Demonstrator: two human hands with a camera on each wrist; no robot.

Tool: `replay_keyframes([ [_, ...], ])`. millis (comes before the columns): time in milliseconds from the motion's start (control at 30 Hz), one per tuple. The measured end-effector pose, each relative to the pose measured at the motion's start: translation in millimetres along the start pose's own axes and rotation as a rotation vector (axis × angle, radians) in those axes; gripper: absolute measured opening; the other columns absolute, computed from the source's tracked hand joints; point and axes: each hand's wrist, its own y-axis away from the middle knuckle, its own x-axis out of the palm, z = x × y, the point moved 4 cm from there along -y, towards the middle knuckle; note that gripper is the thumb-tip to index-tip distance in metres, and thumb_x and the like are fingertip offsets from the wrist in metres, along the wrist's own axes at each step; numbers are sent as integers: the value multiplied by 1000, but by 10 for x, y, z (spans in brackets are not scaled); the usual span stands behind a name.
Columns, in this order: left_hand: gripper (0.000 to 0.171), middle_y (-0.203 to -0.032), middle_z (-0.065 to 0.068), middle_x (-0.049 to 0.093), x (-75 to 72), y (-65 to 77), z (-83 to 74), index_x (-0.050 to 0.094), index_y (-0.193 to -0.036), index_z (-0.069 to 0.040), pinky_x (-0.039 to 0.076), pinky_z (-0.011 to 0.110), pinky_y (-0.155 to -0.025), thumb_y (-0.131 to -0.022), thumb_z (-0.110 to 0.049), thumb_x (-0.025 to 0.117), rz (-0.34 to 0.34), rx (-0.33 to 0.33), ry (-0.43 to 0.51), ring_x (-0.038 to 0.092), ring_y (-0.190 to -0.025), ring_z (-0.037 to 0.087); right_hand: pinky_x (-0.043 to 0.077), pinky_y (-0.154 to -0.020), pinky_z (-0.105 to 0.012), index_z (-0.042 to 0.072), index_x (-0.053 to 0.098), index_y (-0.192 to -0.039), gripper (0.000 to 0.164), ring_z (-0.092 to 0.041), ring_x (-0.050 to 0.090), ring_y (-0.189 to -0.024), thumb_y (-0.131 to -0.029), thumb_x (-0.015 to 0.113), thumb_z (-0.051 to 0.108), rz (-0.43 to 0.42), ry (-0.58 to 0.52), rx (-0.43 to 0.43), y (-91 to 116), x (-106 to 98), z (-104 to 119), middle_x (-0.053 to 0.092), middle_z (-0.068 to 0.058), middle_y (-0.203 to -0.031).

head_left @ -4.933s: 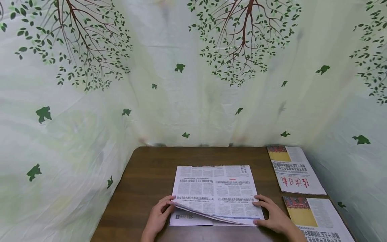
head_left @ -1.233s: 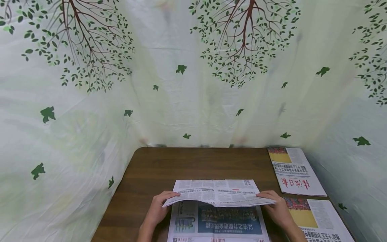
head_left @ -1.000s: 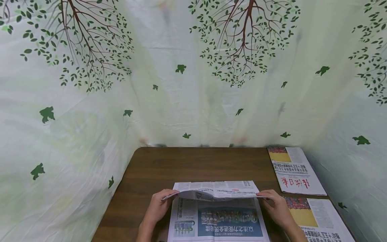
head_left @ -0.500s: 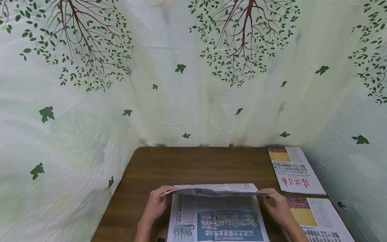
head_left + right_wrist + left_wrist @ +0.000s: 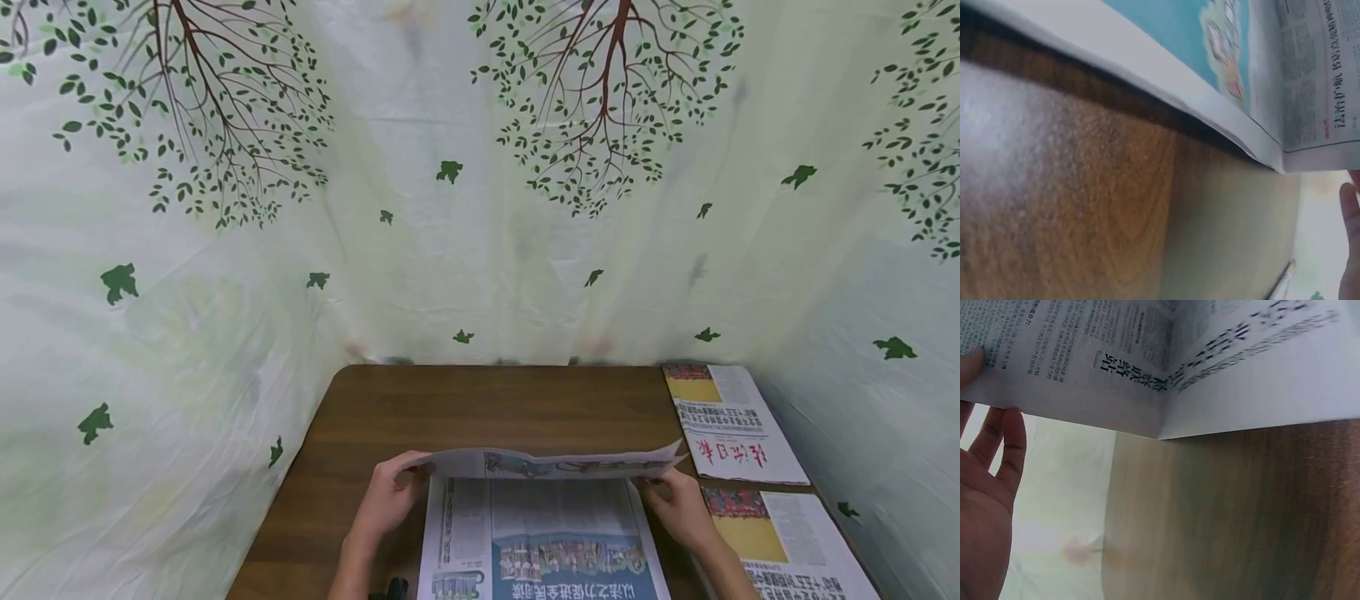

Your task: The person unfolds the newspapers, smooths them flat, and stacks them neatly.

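A newspaper (image 5: 566, 521) lies on the brown table in front of me, its lower page bearing a large blue picture panel. Its far section stands raised in a shallow fold above that page. My left hand (image 5: 388, 493) pinches the raised section at its left edge; in the left wrist view the thumb (image 5: 970, 367) lies on the print with fingers behind the sheet. At the opposite edge my right hand (image 5: 681, 505) holds the same section, its fingers partly hidden by paper. Only part of the right hand (image 5: 1351, 231) shows in the right wrist view, beside the page edge.
Two folded newspapers lie along the table's right side, one farther back (image 5: 738, 425) and one nearer (image 5: 787, 542). A leaf-printed curtain (image 5: 525, 275) surrounds the wooden table (image 5: 480, 400). A small black object (image 5: 397, 589) shows by my left wrist.
Earlier the newspaper lay folded with text upward. Both hands have lifted its near edge up and away, uncovering the blue panel; the raised section now tilts up, showing its inner side.
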Motion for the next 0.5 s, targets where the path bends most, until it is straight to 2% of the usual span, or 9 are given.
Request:
replay_keyframes([
  [133,41,-104,-3,77,-22,-41,4,76,-113,-21,54,19,-81,-88,12,72,-2,-31,10,69,-93,0,50,-70,-16,19,76,-98,28,0,67,-81,-81,83,-2,15,-24,6,-12,-21,28,78,2,-94],
  [233,38,-104,-3,77,-25,-58,2,76,-111,-20,53,19,-80,-89,11,72,-15,-26,-8,68,-93,0,49,-66,-21,21,75,-99,28,2,63,-77,-83,82,0,29,-24,28,-12,-45,53,77,4,-92],
  [333,33,-100,1,78,-23,-67,-3,76,-108,-16,53,20,-78,-88,10,73,-45,-7,-32,69,-89,6,50,-65,-24,21,75,-99,27,3,61,-76,-83,83,0,36,-18,59,-13,-74,78,77,6,-91],
  [500,30,-85,8,74,-33,-107,-62,73,-94,-6,53,32,-69,-77,19,75,-121,8,-63,65,-74,19,52,-62,-29,17,75,-95,23,2,59,-73,-82,83,-1,34,-32,69,-39,-102,106,74,7,-86],
])
